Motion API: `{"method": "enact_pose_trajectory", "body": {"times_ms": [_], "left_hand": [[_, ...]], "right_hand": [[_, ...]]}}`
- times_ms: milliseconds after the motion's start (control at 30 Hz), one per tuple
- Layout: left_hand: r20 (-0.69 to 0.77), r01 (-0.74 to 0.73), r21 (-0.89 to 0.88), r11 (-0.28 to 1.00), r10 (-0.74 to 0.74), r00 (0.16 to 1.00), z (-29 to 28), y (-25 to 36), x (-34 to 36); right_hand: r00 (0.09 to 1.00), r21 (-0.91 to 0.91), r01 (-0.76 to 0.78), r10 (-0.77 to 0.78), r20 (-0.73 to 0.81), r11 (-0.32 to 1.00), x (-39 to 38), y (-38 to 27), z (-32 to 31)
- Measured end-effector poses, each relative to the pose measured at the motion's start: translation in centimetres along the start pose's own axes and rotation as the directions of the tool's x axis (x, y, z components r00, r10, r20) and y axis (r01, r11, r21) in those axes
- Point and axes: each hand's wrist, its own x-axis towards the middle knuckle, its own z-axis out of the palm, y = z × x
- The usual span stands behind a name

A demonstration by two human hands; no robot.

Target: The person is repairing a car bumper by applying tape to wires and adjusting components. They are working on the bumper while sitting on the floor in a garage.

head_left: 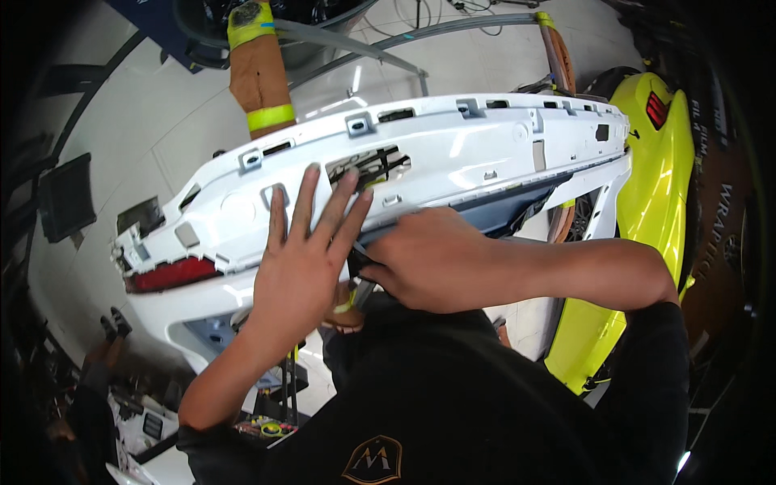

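A large white car bumper lies across in front of me, with slots and cut-outs along its length. My left hand rests on it with the fingers spread wide, the fingertips beside a rectangular cut-out. Just to the right, my right hand is closed at the bumper's near edge. Something small and black shows between the two hands, by the right hand's fingers; what it is I cannot make out. Near the right hand, a dark grey panel runs along the bumper. At the left end sits a red reflector strip.
A stand with brown-wrapped, yellow-taped arms is under the bumper. A bright yellow-green car stands close on the right. Behind are a grey metal rail and a dark tub. Parts and tools clutter the lower left.
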Motion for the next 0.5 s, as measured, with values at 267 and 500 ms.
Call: {"method": "enact_pose_trajectory", "body": {"times_ms": [267, 500], "left_hand": [[0.096, 0.000, -0.123, 0.992, 0.012, 0.995, 0.8, -1.8, 1.2], [0.077, -0.039, 0.057, 0.998, 0.035, 0.996, 2.5, -2.5, 1.9]], "right_hand": [[0.992, 0.097, -0.023, 0.011, 0.129, 0.995, 0.8, 2.3, -1.2], [0.996, 0.095, 0.060, -0.066, 0.058, 0.994, -1.9, 7.3, -0.9]]}}
